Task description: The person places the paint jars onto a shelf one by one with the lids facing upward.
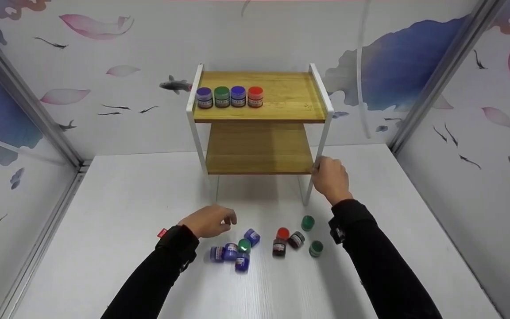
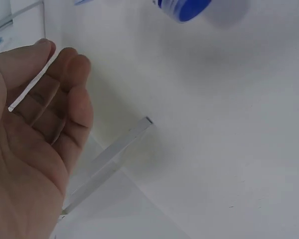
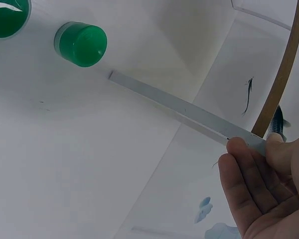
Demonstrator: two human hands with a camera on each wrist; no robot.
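Note:
A two-tier shelf rack [image 1: 290,95] with wooden boards and a white frame stands at the back. My right hand [image 1: 331,178] grips its right front leg [image 3: 174,103] beside the lower board, thumb and fingertips on the white bar. My left hand [image 1: 208,220] hovers over the table, fingers loosely curled and holding nothing. Just beside and below it lie small paint jars: several blue or purple ones [image 1: 242,262] around a green-lidded jar [image 1: 244,245]. In the left wrist view a blue jar [image 2: 184,7] shows at the top, apart from the fingers.
Several jars stand in a row on the top board's left, including a red-lidded jar [image 1: 255,96]. On the table between my forearms are another red-lidded jar [image 1: 283,233], dark jars [image 1: 279,247] and green jars [image 1: 315,248]. Printed walls [image 1: 126,110] enclose the white table [image 1: 117,221].

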